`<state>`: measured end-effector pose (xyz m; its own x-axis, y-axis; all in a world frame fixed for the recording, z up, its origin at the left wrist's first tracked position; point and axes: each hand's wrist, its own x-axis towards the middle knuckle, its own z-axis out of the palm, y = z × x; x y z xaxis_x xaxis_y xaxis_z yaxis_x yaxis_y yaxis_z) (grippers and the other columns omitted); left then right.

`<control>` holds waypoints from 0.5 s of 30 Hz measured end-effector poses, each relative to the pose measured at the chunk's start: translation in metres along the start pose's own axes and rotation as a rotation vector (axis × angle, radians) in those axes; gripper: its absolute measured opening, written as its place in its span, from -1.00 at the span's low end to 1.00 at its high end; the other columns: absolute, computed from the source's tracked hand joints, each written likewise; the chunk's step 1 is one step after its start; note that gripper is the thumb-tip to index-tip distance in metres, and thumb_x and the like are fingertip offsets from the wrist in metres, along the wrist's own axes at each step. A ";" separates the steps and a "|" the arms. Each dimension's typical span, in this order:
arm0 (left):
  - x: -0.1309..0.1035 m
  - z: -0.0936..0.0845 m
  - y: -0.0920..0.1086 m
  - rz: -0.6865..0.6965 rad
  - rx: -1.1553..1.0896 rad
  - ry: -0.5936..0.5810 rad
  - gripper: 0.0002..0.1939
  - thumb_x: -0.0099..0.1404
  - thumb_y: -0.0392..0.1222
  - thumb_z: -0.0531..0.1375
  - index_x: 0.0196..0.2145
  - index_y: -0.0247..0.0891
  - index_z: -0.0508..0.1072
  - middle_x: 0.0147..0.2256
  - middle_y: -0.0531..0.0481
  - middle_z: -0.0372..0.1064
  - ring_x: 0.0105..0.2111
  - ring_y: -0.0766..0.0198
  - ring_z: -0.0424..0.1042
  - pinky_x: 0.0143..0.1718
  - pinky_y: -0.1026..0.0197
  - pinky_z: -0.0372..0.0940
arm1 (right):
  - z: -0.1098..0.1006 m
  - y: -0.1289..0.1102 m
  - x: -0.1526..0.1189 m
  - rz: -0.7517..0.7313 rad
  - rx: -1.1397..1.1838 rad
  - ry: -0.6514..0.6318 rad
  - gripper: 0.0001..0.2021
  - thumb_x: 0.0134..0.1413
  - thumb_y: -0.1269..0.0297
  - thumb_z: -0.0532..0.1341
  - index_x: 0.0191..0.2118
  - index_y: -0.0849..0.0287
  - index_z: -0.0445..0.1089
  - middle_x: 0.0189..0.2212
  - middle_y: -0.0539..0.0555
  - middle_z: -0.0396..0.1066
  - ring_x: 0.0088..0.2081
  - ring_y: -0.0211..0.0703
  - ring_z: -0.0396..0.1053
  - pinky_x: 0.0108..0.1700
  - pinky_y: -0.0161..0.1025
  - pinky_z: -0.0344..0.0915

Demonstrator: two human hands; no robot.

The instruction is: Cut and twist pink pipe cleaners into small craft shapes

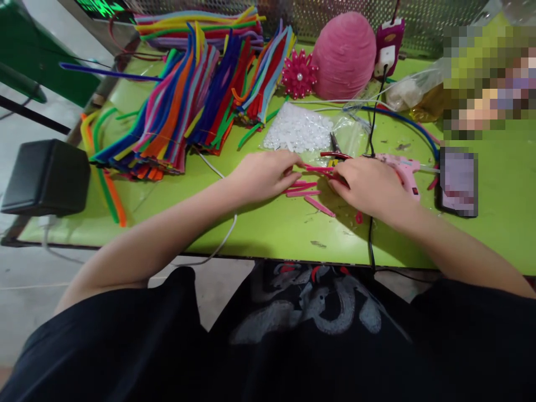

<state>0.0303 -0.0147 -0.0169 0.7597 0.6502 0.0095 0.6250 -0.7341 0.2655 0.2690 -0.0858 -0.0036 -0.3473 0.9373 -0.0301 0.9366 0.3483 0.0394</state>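
Both hands meet over the middle of the green table, with a short pink pipe cleaner (320,168) stretched between their fingertips. My left hand (268,174) is closed in a pinch at its left end. At the other end, the fingers of my right hand (372,184) are also pinched. Several cut pink pipe cleaner pieces (319,206) lie on the table just below. Pliers with a red handle (335,156) rest against the far side of my right hand, partly hidden. A pink glue gun (408,170) lies right behind that hand.
Bundles of coloured pipe cleaners (167,111) fill the back left. Behind my hands are a bag of white beads (295,128), a pink flower (300,75) and a pink wound dome (345,58). A phone (458,181) lies right; a black box (46,176) stands left. Cables cross the table.
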 end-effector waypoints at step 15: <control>0.014 -0.020 0.014 -0.181 -0.985 -0.172 -0.75 0.38 -0.08 0.29 -0.41 -0.28 0.52 -0.56 0.04 0.44 -0.63 0.43 0.28 -0.58 0.33 0.14 | -0.011 0.023 -0.017 0.085 0.582 0.338 -0.74 0.45 0.20 0.17 -0.15 0.14 0.61 -0.46 0.07 0.52 -0.42 -0.11 0.40 -0.31 -0.17 0.18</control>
<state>0.0463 -0.0117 0.0062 0.7324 0.6415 -0.2281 0.3664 -0.0891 0.9262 0.2954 -0.0934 0.0092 -0.1784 0.9472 0.2666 0.8011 0.2971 -0.5195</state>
